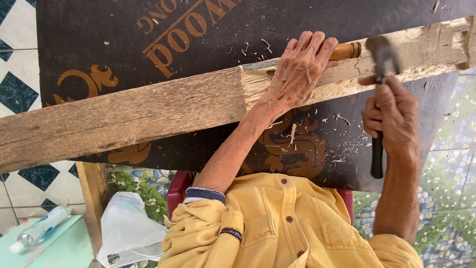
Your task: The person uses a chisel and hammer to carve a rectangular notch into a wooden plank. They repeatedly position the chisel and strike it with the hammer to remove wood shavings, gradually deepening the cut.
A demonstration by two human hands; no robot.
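Observation:
A long weathered wooden plank [124, 116] lies slanted across a dark printed board [109, 34]. Its right part is cut down to pale fresh wood [426, 47]. My left hand [297, 72] rests on the plank at the step of the cut and is closed around a chisel with a wooden handle [347, 50]. To the right, my right hand [391, 116] grips the black handle of a hammer [378, 159]. The hammer's blurred metal head [383, 54] is just beside the chisel handle's end. The chisel's blade is hidden under my left hand.
Wood chips [342, 159] are scattered on the dark board. Patterned floor tiles [20, 94] surround it. At lower left a plastic bottle [39, 229] lies on a teal surface, next to a white plastic bag [126, 231]. A red seat [177, 191] shows under my yellow shirt.

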